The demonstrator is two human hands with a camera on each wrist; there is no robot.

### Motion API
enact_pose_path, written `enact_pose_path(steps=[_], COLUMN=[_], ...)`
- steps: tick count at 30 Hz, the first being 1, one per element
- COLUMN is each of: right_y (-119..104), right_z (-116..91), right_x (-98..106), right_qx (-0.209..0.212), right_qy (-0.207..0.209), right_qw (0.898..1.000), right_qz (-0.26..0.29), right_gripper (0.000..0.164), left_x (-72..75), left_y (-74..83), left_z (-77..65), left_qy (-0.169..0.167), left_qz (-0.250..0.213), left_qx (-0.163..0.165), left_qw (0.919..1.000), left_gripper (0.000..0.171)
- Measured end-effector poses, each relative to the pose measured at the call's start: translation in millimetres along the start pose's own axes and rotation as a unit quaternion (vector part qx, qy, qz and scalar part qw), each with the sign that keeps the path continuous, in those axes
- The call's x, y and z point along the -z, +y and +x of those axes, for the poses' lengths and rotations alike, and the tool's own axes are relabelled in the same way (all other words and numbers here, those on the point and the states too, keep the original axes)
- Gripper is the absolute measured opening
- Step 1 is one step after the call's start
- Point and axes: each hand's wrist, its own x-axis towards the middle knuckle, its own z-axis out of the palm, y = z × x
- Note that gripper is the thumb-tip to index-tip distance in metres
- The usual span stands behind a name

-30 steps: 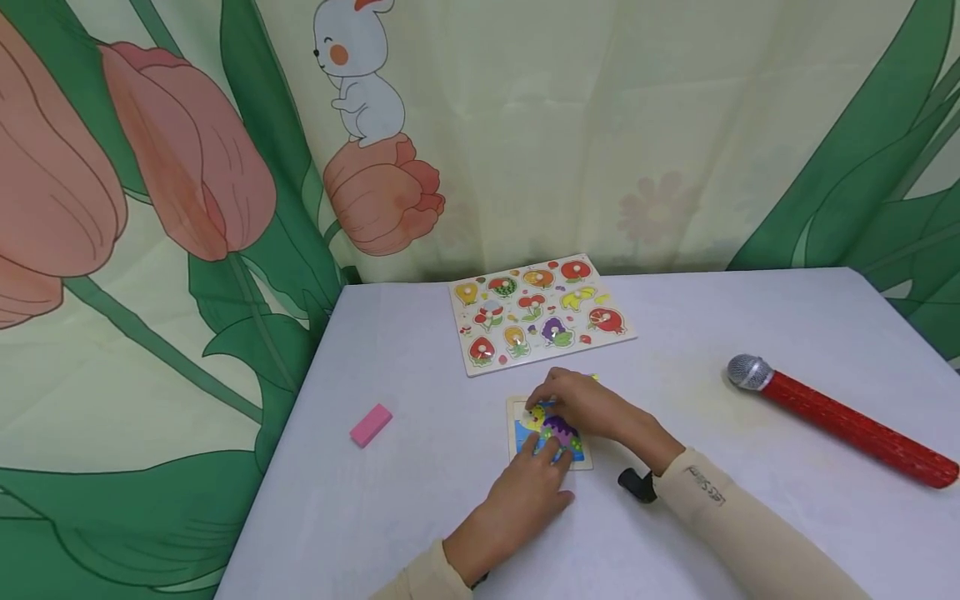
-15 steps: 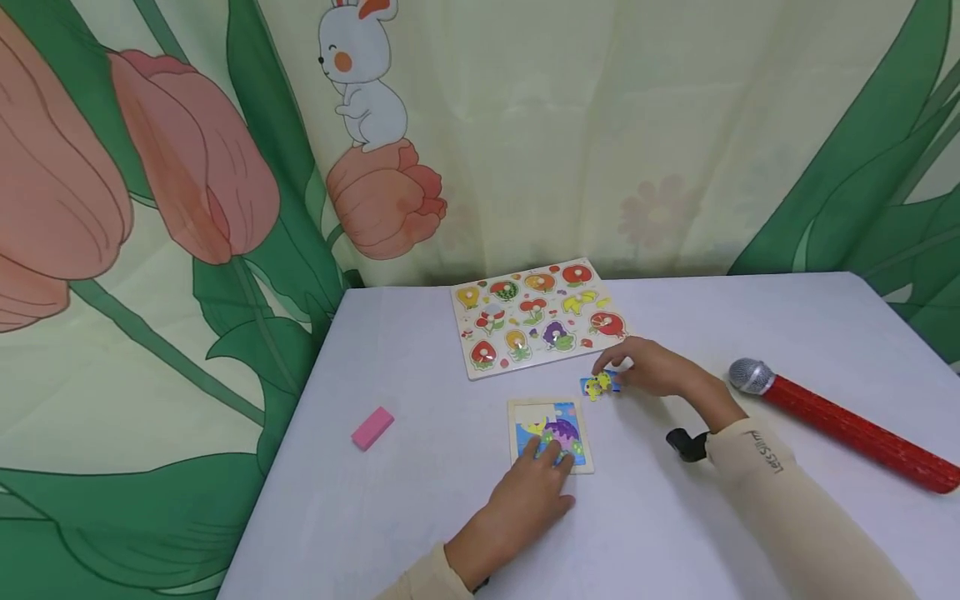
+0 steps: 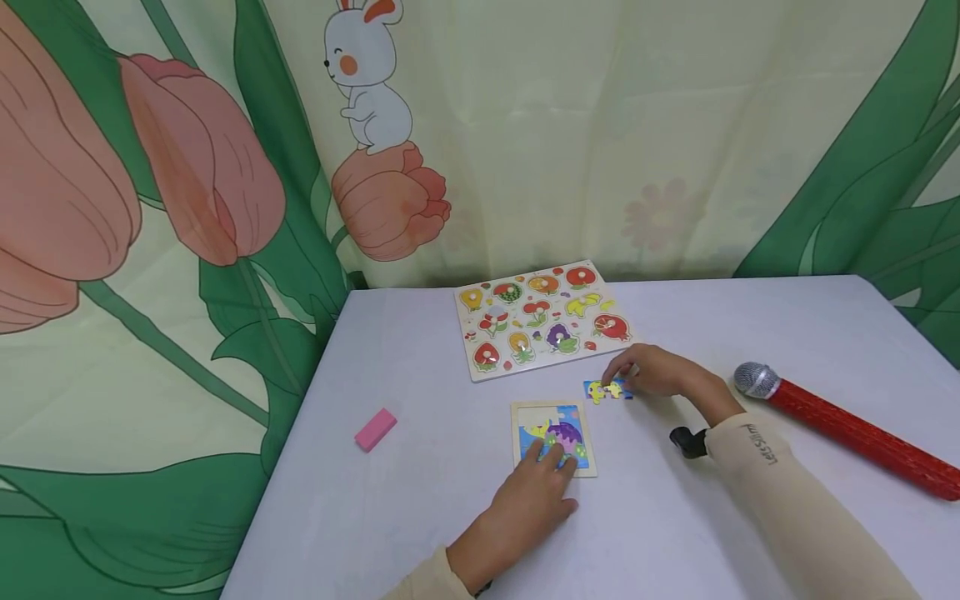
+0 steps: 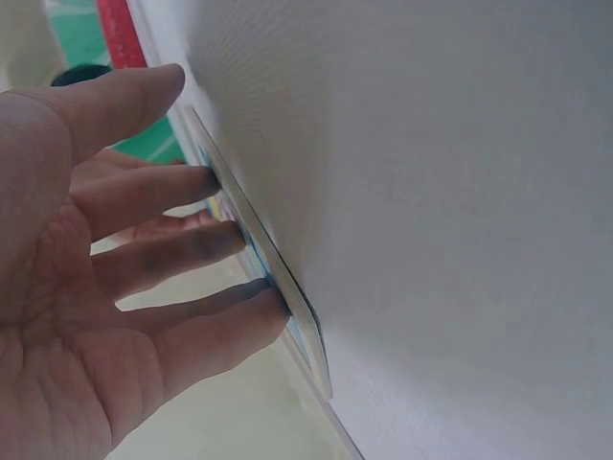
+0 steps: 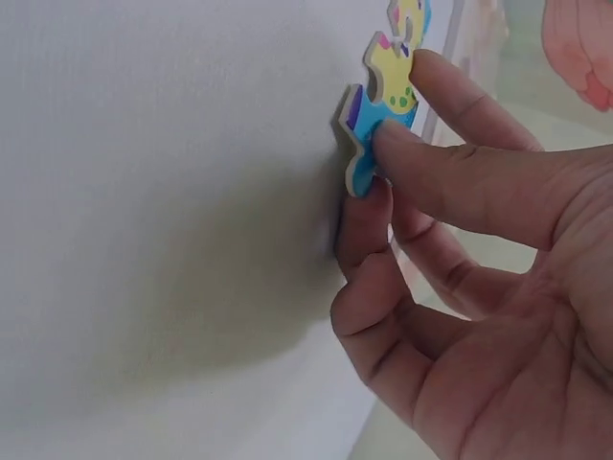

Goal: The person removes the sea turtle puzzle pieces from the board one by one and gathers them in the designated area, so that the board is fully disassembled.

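Note:
A small wooden jigsaw board [image 3: 516, 429] with a purple and green cartoon picture lies on the table, its upper left part bare wood. My left hand [image 3: 530, 500] rests straight fingertips on its lower edge; in the left wrist view those fingers [image 4: 172, 254] touch the board's face, thumb apart. Right of the board's top, two yellow and blue jigsaw pieces [image 3: 596, 392] lie side by side. My right hand [image 3: 656, 372] pinches the nearer jigsaw piece [image 5: 388, 81] between thumb and fingers, as the right wrist view shows; the other piece [image 5: 410, 19] is partly cut off there.
A fruit peg puzzle [image 3: 491, 371] lies behind, close to the right hand. A pink block [image 3: 375, 429] sits at left. On the right lies a red microphone [image 3: 862, 429] with a silver head. A printed curtain [image 3: 540, 167] hangs behind the table [image 3: 315, 517].
My right hand has moved from the board's upper left to the loose pieces at right. A yellow piece seen in the board is gone from there. The left hand stays put.

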Motion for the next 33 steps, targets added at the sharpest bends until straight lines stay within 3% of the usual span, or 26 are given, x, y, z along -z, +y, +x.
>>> enact_pose_path(steps=[12, 25, 28, 33], right_y=[2.9, 3.5, -5.7, -27.9], right_z=[1.9, 5.2, 4.6, 3.6], right_x=[-0.8, -6.8, -9.9, -29.6], right_qx=[-0.004, 0.001, 0.025, 0.113], right_qy=[0.006, 0.049, 0.055, 0.031], right_qw=[1.0, 0.999, 0.998, 0.993], right_qz=[0.006, 0.009, 0.005, -0.009], right_gripper=[0.023, 0.016, 0.013, 0.016], left_x=[1.4, 1.5, 3.0, 2.8], left_y=[-0.6, -1.2, -1.1, -0.6], left_z=[0.2, 0.3, 0.7, 0.7], left_qy=[-0.001, 0.01, 0.003, -0.008], left_qz=[-0.01, 0.004, 0.002, -0.003], left_qx=[-0.001, -0.012, -0.009, -0.001], left_qw=[1.0, 0.9999, 1.0, 1.0], left_gripper=[0.052, 0.051, 0.051, 0.051])
